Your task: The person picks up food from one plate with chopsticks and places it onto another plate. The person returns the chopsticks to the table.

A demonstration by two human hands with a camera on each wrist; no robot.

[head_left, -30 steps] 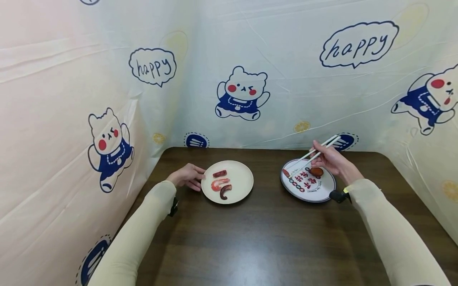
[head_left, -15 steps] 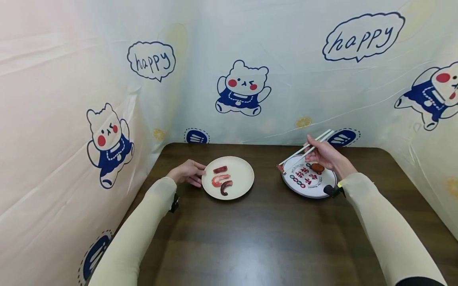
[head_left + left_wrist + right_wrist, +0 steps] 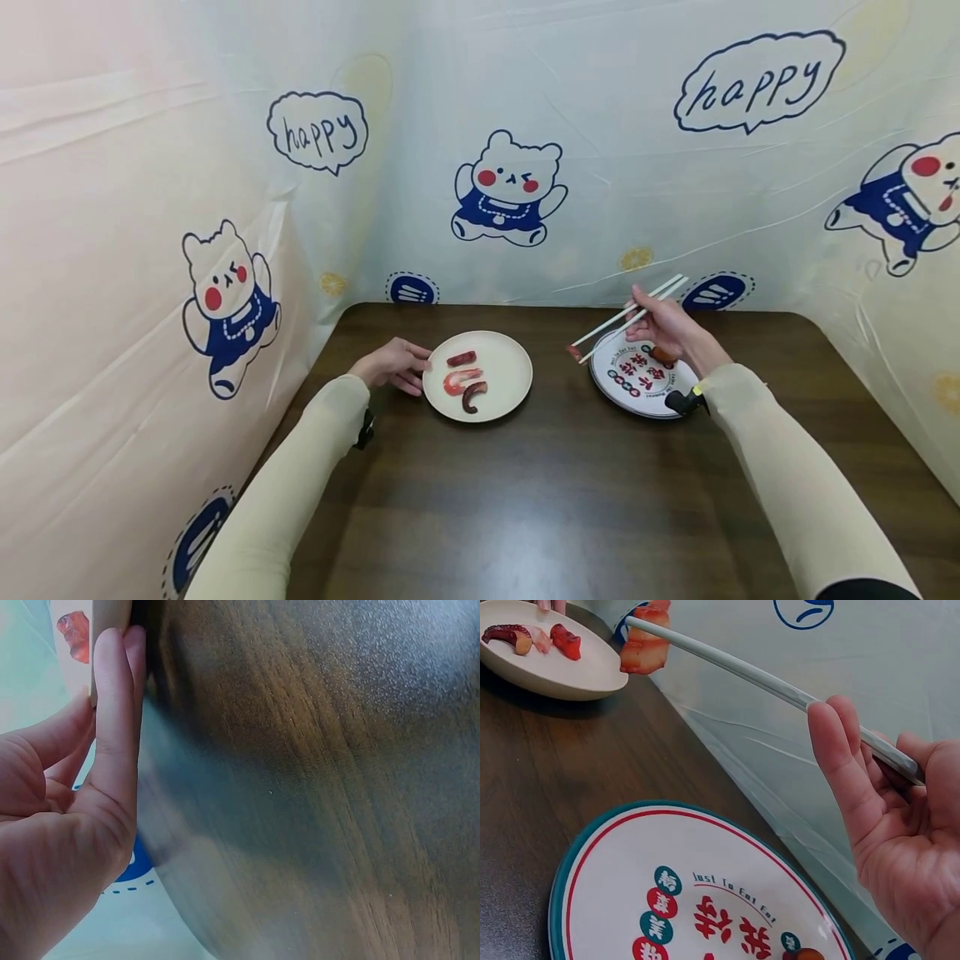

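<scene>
My left hand [image 3: 393, 367] holds the left rim of a round cream plate [image 3: 510, 375], thumb and fingers on either side of its edge in the left wrist view. On that plate lie a dark red oblong piece [image 3: 461, 358], an orange-pink shrimp [image 3: 455, 383] and a dark curled piece [image 3: 470, 398] like a tentacle. My right hand [image 3: 670, 323] grips a pair of pale chopsticks [image 3: 742, 670]. Their tips pinch a red-and-white banded piece of food [image 3: 645, 652], raised just off the left edge of a white printed plate [image 3: 633, 402].
A round brown piece of food [image 3: 662, 355] lies on the printed plate, partly behind my right hand. Dark wooden tabletop [image 3: 480, 500] stretches between and in front of the plates. A pale patterned curtain [image 3: 600, 200] encloses the table at the back and sides.
My right hand has moved left with the chopsticks, carrying the banded piece from over the printed plate to beyond its left rim. My left hand stays at the cream plate.
</scene>
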